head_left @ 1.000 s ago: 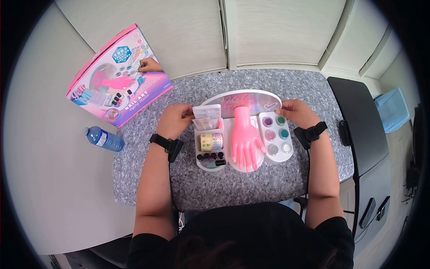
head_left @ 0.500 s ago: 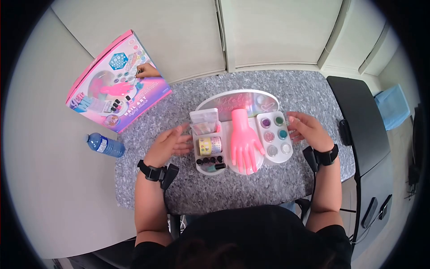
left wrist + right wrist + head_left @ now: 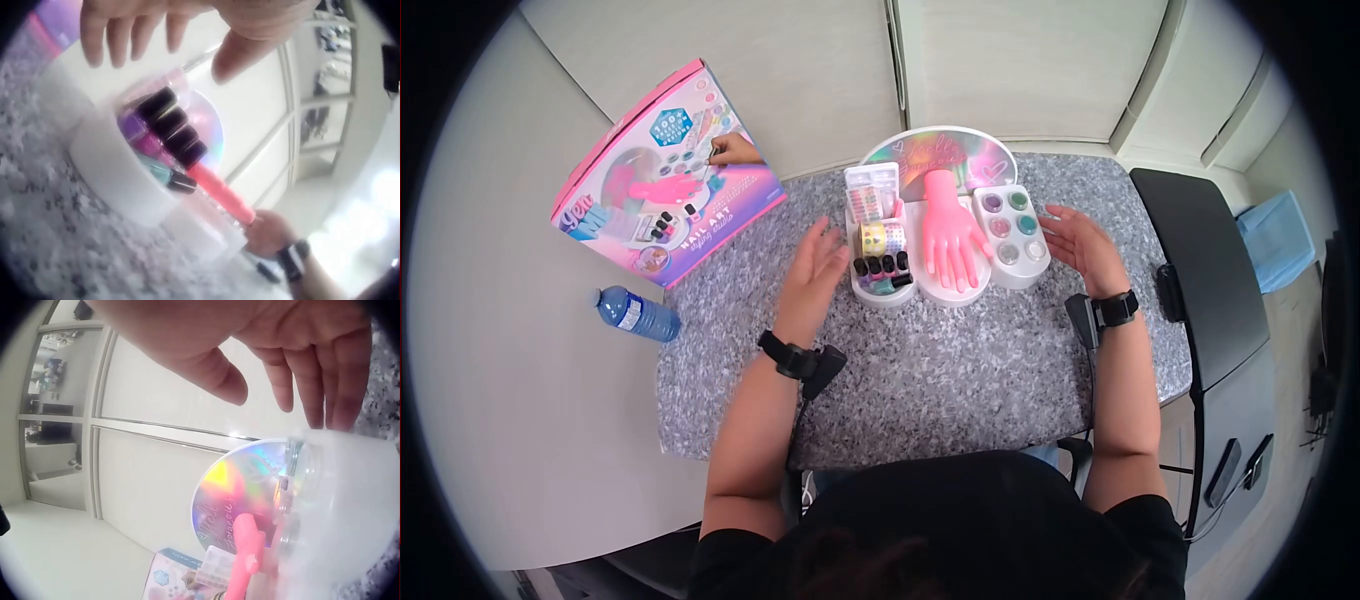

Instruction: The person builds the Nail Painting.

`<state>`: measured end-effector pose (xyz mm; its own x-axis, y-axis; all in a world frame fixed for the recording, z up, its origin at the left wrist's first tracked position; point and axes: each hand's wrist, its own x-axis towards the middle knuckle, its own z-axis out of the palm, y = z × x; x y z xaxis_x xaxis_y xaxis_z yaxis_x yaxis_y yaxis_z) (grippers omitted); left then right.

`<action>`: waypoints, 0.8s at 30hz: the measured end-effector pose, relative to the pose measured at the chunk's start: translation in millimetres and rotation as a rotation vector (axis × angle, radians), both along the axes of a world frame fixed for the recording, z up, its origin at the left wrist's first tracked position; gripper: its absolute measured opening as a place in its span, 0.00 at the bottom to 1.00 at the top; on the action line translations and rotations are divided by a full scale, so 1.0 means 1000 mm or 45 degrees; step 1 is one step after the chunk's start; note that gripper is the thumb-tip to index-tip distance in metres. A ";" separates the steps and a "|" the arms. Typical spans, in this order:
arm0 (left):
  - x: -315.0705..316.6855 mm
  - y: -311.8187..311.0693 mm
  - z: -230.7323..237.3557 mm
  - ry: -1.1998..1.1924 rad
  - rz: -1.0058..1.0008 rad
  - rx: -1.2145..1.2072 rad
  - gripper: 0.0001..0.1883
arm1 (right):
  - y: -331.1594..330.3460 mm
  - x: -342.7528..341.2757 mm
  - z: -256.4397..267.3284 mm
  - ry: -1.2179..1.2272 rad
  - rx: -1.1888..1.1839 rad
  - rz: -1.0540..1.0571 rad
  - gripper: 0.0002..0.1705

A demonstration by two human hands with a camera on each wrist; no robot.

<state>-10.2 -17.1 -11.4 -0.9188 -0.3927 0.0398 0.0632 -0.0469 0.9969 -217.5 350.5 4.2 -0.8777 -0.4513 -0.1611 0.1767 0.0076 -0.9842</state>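
Note:
A white nail art station (image 3: pixel 920 292) stands toward the back of the granite-patterned table, its shiny rounded backboard (image 3: pixel 219 497) behind it. At its middle lies a pink model hand (image 3: pixel 950 235). The left section bears nail polish bottles (image 3: pixel 172 128) with black caps, sticker rolls (image 3: pixel 880 238) and a clear case (image 3: pixel 870 190). Glitter pots (image 3: pixel 1000 228) fill the tray on the right. My left hand (image 3: pixel 808 280) is beside the left section, fingers extended and holding nothing. Beside the pot tray is my right hand (image 3: pixel 1085 245), fingers loosely extended, palm toward the station, holding nothing.
A nail art box (image 3: pixel 670 180) stands at the back left, with a blue water bottle (image 3: pixel 637 313) lower down near the table's left edge. Granite-patterned tabletop (image 3: pixel 940 390) stretches in front of the station. A black surface (image 3: pixel 1200 260) adjoins on the right.
Both hands have come away from the station's sides, their fingers straightening. The station now sits farther back on the table, away from the person.

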 end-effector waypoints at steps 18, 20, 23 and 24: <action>0.004 0.047 0.032 0.244 0.047 -1.894 0.11 | 0.003 0.004 -0.022 0.070 0.081 -0.024 0.23; 0.008 0.041 0.035 0.265 0.080 -1.891 0.09 | 0.003 0.002 -0.024 0.067 0.093 -0.023 0.23; 0.014 0.027 0.038 0.219 0.144 -1.837 0.09 | 0.003 0.001 -0.026 0.066 0.071 0.006 0.23; 0.014 0.021 0.037 0.231 0.164 -1.820 0.09 | 0.003 0.002 -0.025 0.064 0.086 0.008 0.23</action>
